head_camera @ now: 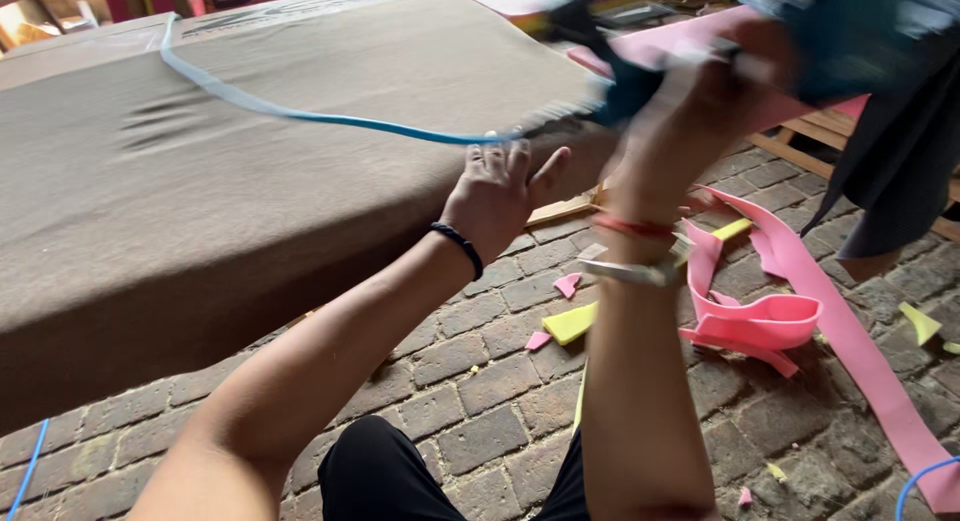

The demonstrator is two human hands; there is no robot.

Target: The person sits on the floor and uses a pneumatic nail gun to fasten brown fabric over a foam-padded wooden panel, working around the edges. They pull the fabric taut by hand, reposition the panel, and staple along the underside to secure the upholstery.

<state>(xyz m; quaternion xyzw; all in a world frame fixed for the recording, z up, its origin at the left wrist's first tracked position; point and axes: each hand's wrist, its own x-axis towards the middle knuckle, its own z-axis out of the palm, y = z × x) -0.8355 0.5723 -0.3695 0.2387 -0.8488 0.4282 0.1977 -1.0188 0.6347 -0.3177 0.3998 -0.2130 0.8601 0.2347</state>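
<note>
- Left hand (495,196) flat on brown mattress (200,181) edge, fingers loose, beside blue cord (330,119).
- Right hand (690,106) raised, blurred, clamped on blue tool (630,86).
- Pink foam strips (770,316) on brick floor (480,381).

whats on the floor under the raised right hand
Under the right hand lie pink foam strips and yellow scraps on the brick floor. The forearm hides whatever lies directly behind it.

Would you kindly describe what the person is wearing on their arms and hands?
Both forearms are bare, with no sleeves or gloves. The left hand has a thin black band at its wrist. The right hand, blurred, has a red-orange thread band and a pale strip lower on its wrist.
</note>
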